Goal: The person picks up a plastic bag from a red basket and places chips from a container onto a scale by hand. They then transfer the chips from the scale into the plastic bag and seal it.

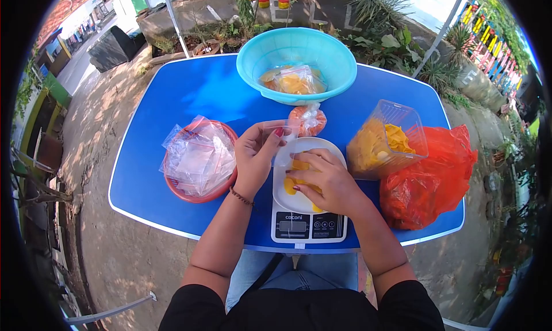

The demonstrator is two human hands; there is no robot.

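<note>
My left hand [260, 152] pinches a small clear plastic bag [293, 132] between thumb and fingers, above the left rim of a white oval plate [286, 187]. The plate rests on a digital kitchen scale [309, 227], whose display I cannot read. Thin yellow chips [290, 185] lie on this plate. Curled over them is my right hand [329, 178], its fingertips gripping some; the palm hides part of the pile. To the left, a red basket [201, 197] holds a heap of clear plastic bags [201, 155].
A light-blue basin [259, 55] with filled bags [294, 81] stands at the back. Before it sits a knotted bag of orange food [307, 121]. To the right are a clear container of yellow chips [374, 147] and a red plastic bag [422, 184], all on the blue table [172, 101].
</note>
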